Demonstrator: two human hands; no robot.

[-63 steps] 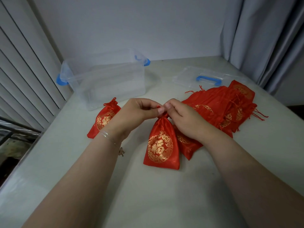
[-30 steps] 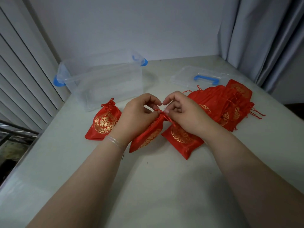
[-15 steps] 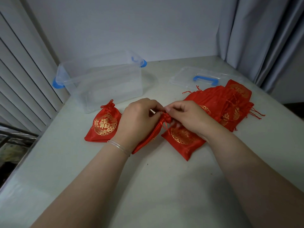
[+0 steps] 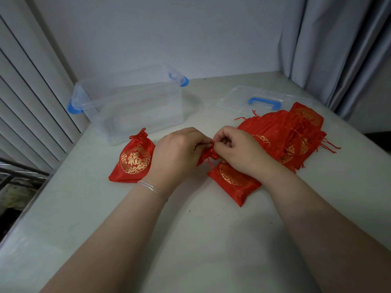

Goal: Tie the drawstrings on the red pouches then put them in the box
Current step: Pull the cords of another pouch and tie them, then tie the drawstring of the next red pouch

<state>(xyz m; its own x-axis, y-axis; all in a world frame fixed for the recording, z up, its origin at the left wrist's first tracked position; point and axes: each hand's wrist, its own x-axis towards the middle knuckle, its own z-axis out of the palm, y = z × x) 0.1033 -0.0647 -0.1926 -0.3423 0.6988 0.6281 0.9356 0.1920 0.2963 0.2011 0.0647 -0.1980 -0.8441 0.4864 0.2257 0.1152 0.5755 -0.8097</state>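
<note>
My left hand [image 4: 179, 153] and my right hand [image 4: 239, 151] meet at mid-table, both pinching the drawstrings at the gathered neck of a red pouch [image 4: 208, 155]; most of its body is hidden under my left hand. A tied red pouch with a gold emblem [image 4: 133, 161] lies to the left. Another red pouch [image 4: 234, 182] lies flat under my right wrist. A pile of several untied red pouches [image 4: 289, 132] spreads to the right. The clear plastic box with blue latches [image 4: 135, 106] stands open at the back left.
The box's clear lid with a blue handle [image 4: 264, 100] lies flat at the back right, behind the pile. White table [image 4: 201, 240]; its left edge drops off beside slatted blinds. A grey curtain hangs at the right.
The pouch that stood upright between my hands has tipped to the left under my left hand. Both hands stay at its neck, working the strings closer together.
</note>
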